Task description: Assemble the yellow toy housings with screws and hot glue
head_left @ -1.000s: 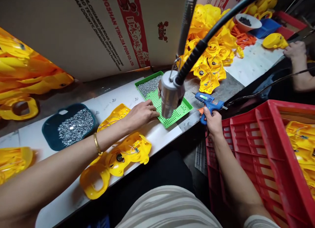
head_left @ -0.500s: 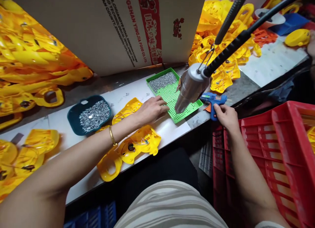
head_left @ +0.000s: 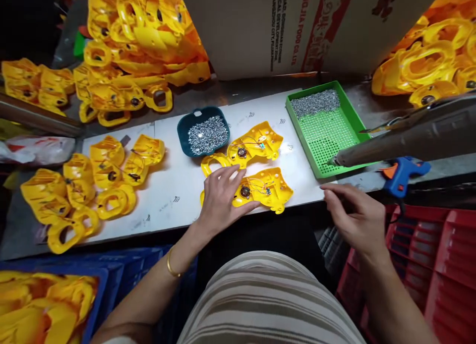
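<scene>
My left hand [head_left: 223, 195] lies over the front yellow plastic shell half [head_left: 273, 183], fingers spread across it and thumb along its near edge. That shell has a round dark speaker part and thin wires inside. Just behind it sits another yellow shell half [head_left: 256, 141] of the same kind. My right hand [head_left: 357, 217] is in the air past the board's front edge, with thumb and forefinger tips close together; whether they hold anything small cannot be made out. To its right, a blue glue gun [head_left: 403, 175] rests on the bench, apart from the hand.
A dark green dish [head_left: 184, 136] of small metal screws stands behind the shells. The green perforated tray [head_left: 357, 121] holds more screws, and a grey hanging tool [head_left: 409, 131] reaches over it. Yellow shells [head_left: 111, 175] lie left. Red crates [head_left: 446, 264] and a carton [head_left: 256, 36] stand nearby.
My right hand has let go of the glue gun and come away leftward. My left hand has moved from beside the green tray back onto the front shell. The view has turned left.
</scene>
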`<move>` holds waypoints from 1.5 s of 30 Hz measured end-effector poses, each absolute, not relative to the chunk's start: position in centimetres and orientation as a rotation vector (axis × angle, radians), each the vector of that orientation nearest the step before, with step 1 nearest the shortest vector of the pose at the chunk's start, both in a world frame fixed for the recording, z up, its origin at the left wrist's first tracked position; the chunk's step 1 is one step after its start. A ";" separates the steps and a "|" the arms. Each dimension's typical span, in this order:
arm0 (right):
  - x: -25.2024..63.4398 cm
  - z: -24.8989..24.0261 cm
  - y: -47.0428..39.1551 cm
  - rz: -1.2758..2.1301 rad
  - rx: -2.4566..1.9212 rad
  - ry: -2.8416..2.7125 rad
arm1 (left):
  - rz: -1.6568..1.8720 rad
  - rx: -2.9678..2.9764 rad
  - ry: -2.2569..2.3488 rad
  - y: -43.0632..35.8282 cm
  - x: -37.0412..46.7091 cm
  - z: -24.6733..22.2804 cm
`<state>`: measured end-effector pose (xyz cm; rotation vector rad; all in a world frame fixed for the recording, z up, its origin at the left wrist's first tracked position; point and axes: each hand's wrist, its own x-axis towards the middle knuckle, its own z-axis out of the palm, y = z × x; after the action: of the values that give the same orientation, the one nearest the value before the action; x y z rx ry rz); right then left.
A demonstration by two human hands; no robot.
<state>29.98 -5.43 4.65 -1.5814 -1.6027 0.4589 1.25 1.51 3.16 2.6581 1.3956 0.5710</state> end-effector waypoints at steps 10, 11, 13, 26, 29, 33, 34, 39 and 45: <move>21.4 5.2 2.8 0.346 -1.513 -2.177 | 0.679 2.472 1.712 0.6 0.6 1.8; 20.5 5.0 3.5 0.324 -1.538 -2.250 | 0.669 2.461 1.714 0.5 0.7 1.6; 18.9 4.7 4.5 0.329 -1.562 -2.374 | 0.651 2.437 1.721 0.3 0.9 1.3; 26.1 3.5 0.6 1.093 -1.603 -1.250 | 0.821 2.368 1.539 0.9 2.9 2.5; 26.4 2.8 -0.4 1.078 -1.592 -1.129 | 0.809 2.357 1.446 1.4 5.9 3.1; 26.2 2.7 -0.7 1.125 -1.512 -1.091 | 0.737 2.306 1.365 1.8 8.8 3.3; 26.2 2.7 -0.7 1.140 -1.502 -1.097 | 0.744 2.288 1.350 1.9 9.1 3.2; 26.4 2.9 -0.4 1.180 -1.478 -1.137 | 0.780 2.168 1.315 2.0 9.4 2.9; 26.5 2.8 -1.0 1.037 -1.441 -1.258 | 0.787 2.138 1.354 1.7 9.1 3.3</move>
<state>26.52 -0.98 2.80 -1.4413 -1.2577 1.0367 9.07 1.75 3.33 2.1384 1.3543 0.7875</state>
